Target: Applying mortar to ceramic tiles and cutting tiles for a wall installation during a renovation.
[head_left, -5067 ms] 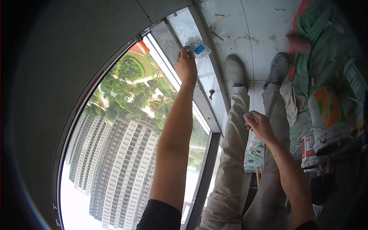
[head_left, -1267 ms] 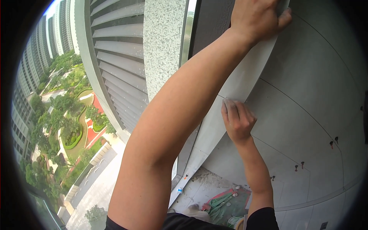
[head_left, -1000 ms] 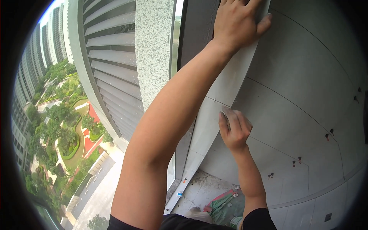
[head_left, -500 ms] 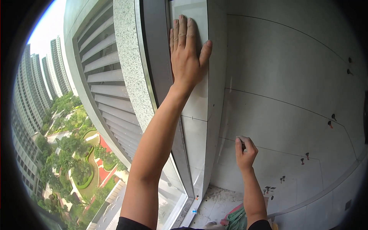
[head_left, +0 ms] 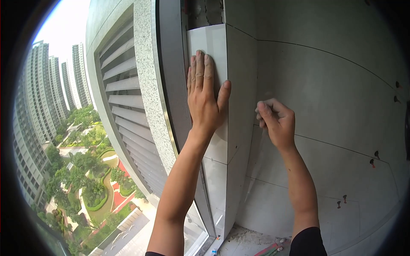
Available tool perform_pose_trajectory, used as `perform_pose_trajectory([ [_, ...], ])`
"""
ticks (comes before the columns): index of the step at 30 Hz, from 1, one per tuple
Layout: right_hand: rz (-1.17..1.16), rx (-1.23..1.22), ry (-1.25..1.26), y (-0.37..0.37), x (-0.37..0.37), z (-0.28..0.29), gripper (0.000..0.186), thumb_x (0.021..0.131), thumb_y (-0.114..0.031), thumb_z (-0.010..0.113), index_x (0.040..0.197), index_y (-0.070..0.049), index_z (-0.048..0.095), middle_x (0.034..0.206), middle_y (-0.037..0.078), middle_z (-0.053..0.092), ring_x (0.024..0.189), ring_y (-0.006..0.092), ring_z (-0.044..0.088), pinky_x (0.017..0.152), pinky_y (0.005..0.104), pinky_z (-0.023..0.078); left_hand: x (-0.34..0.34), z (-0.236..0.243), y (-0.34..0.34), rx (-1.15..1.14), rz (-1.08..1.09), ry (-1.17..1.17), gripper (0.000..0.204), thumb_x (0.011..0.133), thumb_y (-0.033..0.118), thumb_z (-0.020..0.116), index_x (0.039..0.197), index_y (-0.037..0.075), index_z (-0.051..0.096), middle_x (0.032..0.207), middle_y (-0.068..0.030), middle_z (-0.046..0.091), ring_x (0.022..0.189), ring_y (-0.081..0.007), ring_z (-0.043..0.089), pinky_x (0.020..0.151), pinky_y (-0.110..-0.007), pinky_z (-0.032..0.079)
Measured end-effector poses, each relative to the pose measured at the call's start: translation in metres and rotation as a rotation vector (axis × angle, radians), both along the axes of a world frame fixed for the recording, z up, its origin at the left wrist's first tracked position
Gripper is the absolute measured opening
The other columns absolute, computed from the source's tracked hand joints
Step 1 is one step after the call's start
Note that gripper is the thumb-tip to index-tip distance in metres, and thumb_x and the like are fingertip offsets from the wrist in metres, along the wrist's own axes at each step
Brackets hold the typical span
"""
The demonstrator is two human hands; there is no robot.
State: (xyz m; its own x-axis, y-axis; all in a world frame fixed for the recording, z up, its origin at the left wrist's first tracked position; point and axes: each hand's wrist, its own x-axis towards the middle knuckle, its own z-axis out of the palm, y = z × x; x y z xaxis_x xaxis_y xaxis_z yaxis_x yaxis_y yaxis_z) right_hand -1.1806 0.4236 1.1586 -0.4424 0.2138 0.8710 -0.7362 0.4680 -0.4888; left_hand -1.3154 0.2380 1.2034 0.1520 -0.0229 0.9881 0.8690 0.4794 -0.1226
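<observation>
My left hand (head_left: 206, 96) lies flat on a narrow pale tile (head_left: 213, 37), fingers together pointing up and thumb apart. This tile stands upright between the dark window frame (head_left: 173, 64) and the corner of the tiled wall. Above its top edge an untiled gap (head_left: 205, 13) shows rough grey wall. My right hand (head_left: 277, 121) is closed in front of the larger wall tiles (head_left: 316, 85), thumb against curled fingers. Whatever may be inside it is hidden. Below the left hand, a joint line separates the narrow tile from a lower one (head_left: 215, 181).
Several dark and red tile-levelling clips (head_left: 372, 163) stick out along the right wall's joints. Grey debris (head_left: 245, 234) and a red and green bundle (head_left: 271, 249) lie on the floor. Left of the frame are a louvred facade (head_left: 124, 85), tower blocks and a garden far below.
The view has tilted up, bringing the narrow tile's top edge and the gap into sight. My right hand has risen towards the left one, which stays flat on the tile.
</observation>
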Motion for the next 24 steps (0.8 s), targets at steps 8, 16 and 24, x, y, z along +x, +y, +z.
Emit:
perform_pose_trajectory([
  [8, 0.225, 0.153, 0.058, -0.025, -0.057, 0.131, 0.043, 0.110, -0.042, 0.081, 0.095, -0.003, 0.074, 0.076, -0.002, 0.068, 0.065, 0.0063, 0.063, 0.060, 0.0260, 0.050, 0.006, -0.001, -0.002, -0.014, 0.069, -0.028, 0.075, 0.114, 0.039, 0.060, 0.172, -0.006, 0.044, 0.180, -0.0296, 0.041, 0.168, -0.0474, 0.039, 0.137, -0.053, 0.032],
  [16, 0.313, 0.188, -0.097, -0.022, -0.044, 0.150, 0.035, 0.108, -0.038, 0.084, 0.094, -0.007, 0.074, 0.080, -0.001, 0.070, 0.071, 0.0079, 0.065, 0.069, 0.0268, 0.054, 0.005, -0.001, 0.002, 0.033, 0.056, 0.000, 0.077, 0.111, 0.041, 0.064, 0.171, -0.004, 0.047, 0.177, -0.0289, 0.046, 0.166, -0.0463, 0.043, 0.135, -0.054, 0.036],
  [24, 0.243, 0.262, -0.206, -0.017, -0.047, 0.155, 0.040, 0.106, -0.041, 0.086, 0.094, -0.004, 0.077, 0.083, 0.002, 0.074, 0.074, 0.0107, 0.068, 0.074, 0.0301, 0.059, 0.007, -0.003, -0.004, 0.040, 0.000, -0.027, 0.072, 0.111, 0.037, 0.065, 0.170, -0.003, 0.050, 0.177, -0.0287, 0.046, 0.165, -0.0473, 0.043, 0.135, -0.055, 0.035],
])
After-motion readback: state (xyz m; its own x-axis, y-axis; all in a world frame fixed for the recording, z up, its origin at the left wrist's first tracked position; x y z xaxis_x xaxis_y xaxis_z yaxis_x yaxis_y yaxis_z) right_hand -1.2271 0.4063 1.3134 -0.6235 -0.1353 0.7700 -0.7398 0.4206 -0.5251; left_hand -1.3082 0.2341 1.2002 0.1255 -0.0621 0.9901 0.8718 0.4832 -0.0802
